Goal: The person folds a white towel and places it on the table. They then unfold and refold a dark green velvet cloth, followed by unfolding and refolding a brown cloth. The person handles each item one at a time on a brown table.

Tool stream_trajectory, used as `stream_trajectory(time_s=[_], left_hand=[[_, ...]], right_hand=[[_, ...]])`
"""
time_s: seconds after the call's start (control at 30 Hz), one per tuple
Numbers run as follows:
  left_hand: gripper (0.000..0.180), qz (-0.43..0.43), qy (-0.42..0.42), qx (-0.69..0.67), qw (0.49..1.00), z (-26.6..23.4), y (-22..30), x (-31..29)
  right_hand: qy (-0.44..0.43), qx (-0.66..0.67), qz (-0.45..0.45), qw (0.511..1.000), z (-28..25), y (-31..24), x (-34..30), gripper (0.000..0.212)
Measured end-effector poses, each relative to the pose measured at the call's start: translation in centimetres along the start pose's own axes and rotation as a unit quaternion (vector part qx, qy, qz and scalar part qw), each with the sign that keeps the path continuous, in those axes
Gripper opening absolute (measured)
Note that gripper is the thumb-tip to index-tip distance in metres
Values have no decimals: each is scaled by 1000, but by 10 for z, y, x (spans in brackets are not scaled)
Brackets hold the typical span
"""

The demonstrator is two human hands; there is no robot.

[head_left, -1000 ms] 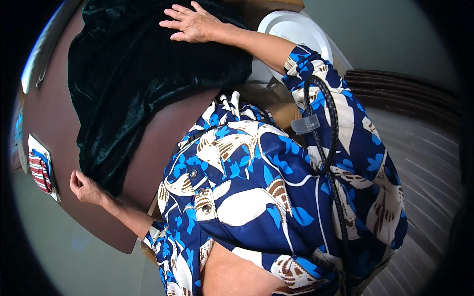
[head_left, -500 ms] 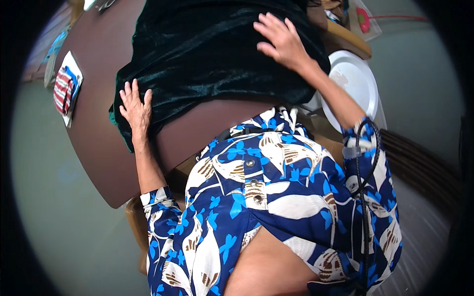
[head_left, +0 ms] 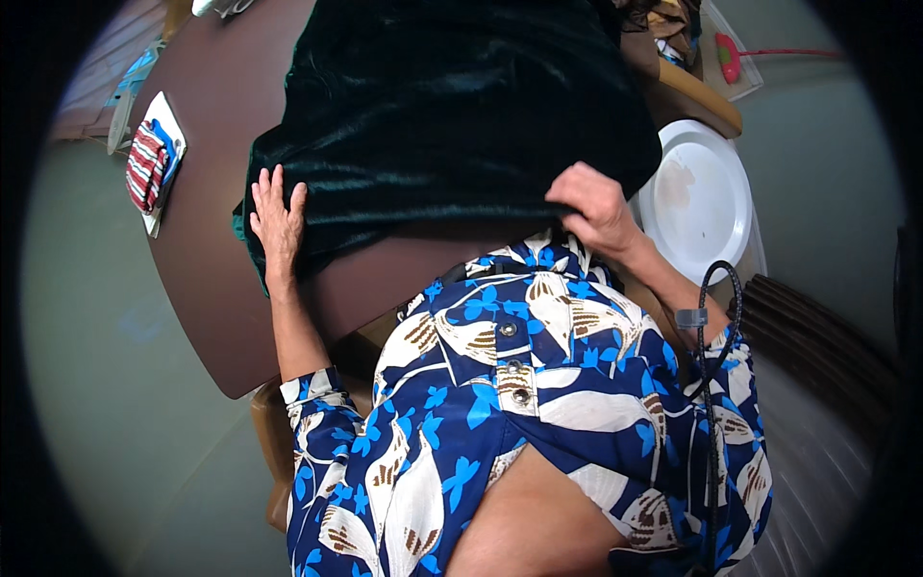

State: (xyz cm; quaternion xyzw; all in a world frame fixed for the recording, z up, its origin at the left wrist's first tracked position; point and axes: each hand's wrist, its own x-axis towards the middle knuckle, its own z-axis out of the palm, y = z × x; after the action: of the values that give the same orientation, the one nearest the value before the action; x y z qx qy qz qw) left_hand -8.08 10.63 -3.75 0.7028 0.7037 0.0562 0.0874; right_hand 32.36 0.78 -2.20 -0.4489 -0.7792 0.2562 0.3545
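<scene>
A dark green velvet cloth (head_left: 452, 125) covers much of the brown table (head_left: 207, 279), its near edge lying a little short of the table's front. On the cloth's left edge rests my left hand (head_left: 279, 219), palm down with fingers stretched out. At the near right edge, my right hand (head_left: 598, 210) has its fingers curled around the cloth's border and pinches it. Its fingertips are partly hidden and slightly blurred.
To the left on the table lies a red-and-white striped folded cloth (head_left: 147, 165) on a white and blue piece. At the right stands a white round basin (head_left: 697, 202), by a tan chair arm (head_left: 700, 101). A red-and-green object (head_left: 729, 60) lies far right.
My right hand has come down from the middle of the cloth toward its near edge, and its spread fingers have curled onto the border. My left hand stays flat at the left edge.
</scene>
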Motion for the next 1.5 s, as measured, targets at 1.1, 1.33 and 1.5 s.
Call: stream_trajectory(time_s=[1.1,1.33,1.5], left_hand=[[30,170,0,-119,978,-18,105,-101],[25,184,-42,-167,968,-11,125,-83],[26,162,-76,-176,968,-6,133,-79]], right_hand=[[-9,-419,138,897,-41,143,111,46],[-74,-243,73,965,-7,17,11,60],[-75,-212,116,967,-11,3,-47,64]])
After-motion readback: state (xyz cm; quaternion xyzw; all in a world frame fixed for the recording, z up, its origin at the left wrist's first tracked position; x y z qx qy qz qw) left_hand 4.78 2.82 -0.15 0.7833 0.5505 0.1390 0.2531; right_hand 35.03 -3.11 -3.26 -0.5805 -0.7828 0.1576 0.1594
